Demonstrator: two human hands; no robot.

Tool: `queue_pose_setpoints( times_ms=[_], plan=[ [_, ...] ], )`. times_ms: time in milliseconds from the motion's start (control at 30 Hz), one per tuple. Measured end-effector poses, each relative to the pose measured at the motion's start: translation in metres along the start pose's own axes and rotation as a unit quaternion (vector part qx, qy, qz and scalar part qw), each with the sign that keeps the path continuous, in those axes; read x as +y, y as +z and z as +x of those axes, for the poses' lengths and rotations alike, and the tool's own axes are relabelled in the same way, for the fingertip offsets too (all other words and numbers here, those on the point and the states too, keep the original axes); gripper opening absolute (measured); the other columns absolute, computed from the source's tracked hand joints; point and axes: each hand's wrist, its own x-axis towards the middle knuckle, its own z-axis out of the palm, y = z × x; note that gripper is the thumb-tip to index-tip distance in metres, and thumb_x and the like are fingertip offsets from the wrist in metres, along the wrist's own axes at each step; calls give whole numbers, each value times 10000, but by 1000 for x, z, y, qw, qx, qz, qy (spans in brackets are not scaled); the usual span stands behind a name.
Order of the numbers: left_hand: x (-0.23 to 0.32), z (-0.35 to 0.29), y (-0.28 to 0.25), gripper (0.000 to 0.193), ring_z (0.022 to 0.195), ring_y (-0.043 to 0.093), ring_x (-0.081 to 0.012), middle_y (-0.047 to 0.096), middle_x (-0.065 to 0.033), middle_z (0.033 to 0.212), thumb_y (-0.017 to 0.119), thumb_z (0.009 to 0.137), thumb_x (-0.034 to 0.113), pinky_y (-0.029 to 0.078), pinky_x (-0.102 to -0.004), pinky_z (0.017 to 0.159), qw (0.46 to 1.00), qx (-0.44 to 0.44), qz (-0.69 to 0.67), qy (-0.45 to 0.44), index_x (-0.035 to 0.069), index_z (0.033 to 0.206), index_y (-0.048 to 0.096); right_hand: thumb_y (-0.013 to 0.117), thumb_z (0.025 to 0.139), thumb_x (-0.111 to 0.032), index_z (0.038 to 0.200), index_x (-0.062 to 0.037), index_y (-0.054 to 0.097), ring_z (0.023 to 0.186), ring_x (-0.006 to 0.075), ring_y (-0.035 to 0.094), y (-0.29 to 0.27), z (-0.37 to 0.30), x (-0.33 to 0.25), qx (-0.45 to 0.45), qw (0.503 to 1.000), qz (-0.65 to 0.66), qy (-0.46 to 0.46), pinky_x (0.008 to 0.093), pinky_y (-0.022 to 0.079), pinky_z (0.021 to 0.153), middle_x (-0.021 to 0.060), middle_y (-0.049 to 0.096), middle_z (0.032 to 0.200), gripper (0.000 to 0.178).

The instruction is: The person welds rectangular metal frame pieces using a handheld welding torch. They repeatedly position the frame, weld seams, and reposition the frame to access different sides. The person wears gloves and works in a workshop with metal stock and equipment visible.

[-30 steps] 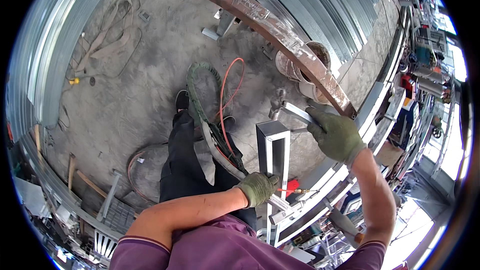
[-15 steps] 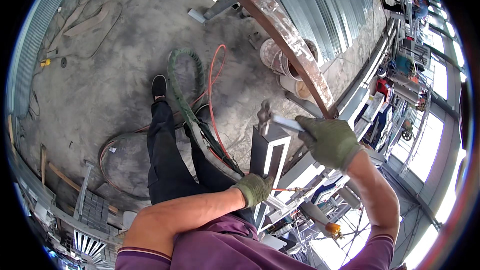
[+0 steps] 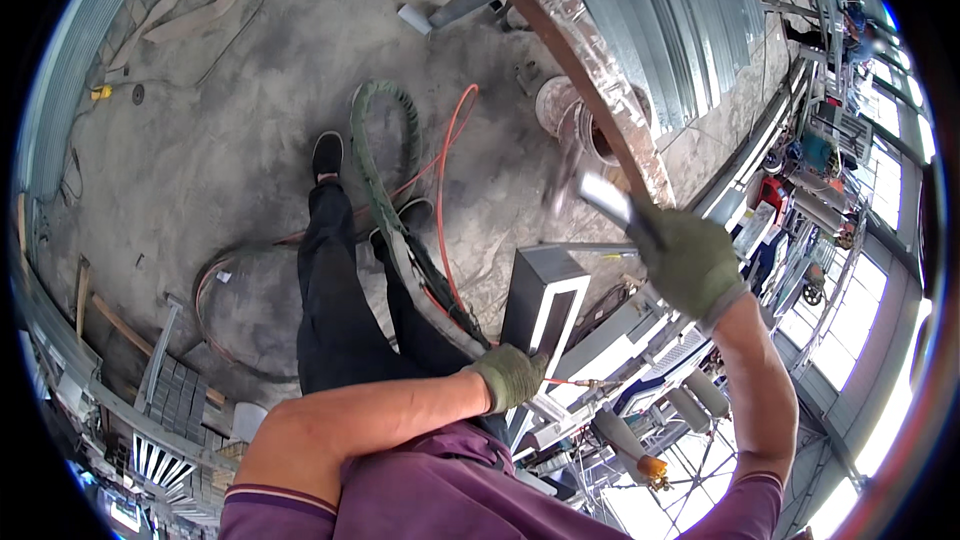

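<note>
My right hand (image 3: 692, 265), in a green work glove, is closed round the handle of a hammer (image 3: 607, 200). The hammer is raised to the left of the hand, above a rectangular metal frame (image 3: 533, 300); its head is smeared by motion. My left hand (image 3: 508, 378), gloved alike, is closed beside the lower part of that frame, close to the end of a green-sheathed hose (image 3: 375, 180). What its fingers grip is hidden. From its right side a thin orange line with a brass-coloured fitting (image 3: 590, 383) leads away.
An orange cable (image 3: 443, 185) loops over the concrete floor (image 3: 230, 180) by my feet. A rusty steel beam (image 3: 580, 55) crosses at upper right, over stained buckets (image 3: 557, 105), beside stacked grey metal sheets (image 3: 650, 20). Metal parts and cylinders (image 3: 690, 405) crowd the right side.
My right hand has lifted the hammer up and to the right, off the top end of the metal frame. The left hand has stayed in place. The view has shifted slightly.
</note>
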Motion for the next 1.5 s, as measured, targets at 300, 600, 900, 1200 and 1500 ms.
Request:
queue_pose_setpoints(
  times_ms=[300, 600, 900, 1200, 1500],
  plan=[
    [1, -2, -1, 269, 704, 768, -397, 740, -200, 759, 572, 1003, 166, 595, -519, 607, 999, -9, 34, 10, -46, 1142, 664, 499, 1144, -334, 1445, -118, 611, 943, 349, 790, 2, 18, -28, -161, 980, -117, -9, 539, 618, 856, 148, 788, 998, 387],
    [2, -1, 0, 321, 743, 792, -353, 779, -185, 833, 564, 1019, 138, 588, -492, 591, 994, -26, 100, 38, -71, 1235, 675, 546, 1128, -311, 1492, -116, 645, 1035, 355, 793, 38, 29, -26, -163, 964, -203, -52, 485, 611, 953, 151, 800, 1132, 425],
    [1, 2, 11, 395, 770, 793, -352, 792, -176, 862, 575, 1014, 137, 591, -499, 613, 994, -20, 100, 31, -81, 1331, 661, 493, 1140, -355, 1533, -128, 579, 989, 389, 777, 45, 42, -30, -125, 981, -147, 9, 508, 608, 866, 199, 784, 1049, 462],
    [2, 6, 7, 387, 786, 794, -353, 795, -168, 876, 560, 1025, 139, 590, -504, 617, 996, -33, 80, 7, -69, 1335, 661, 510, 1138, -312, 1524, -155, 605, 1020, 353, 787, 27, 38, -43, 69, 996, 2, 56, 494, 618, 923, 138, 773, 1248, 427],
    [0, 2, 19, 311, 755, 785, -400, 767, -211, 820, 496, 1070, 157, 592, -554, 613, 996, -1, 80, 27, -42, 1214, 687, 493, 1153, -407, 1569, -153, 561, 915, 307, 795, 18, 40, -27, 46, 998, -38, 27, 466, 628, 836, 144, 801, 1041, 492]
  ],
)
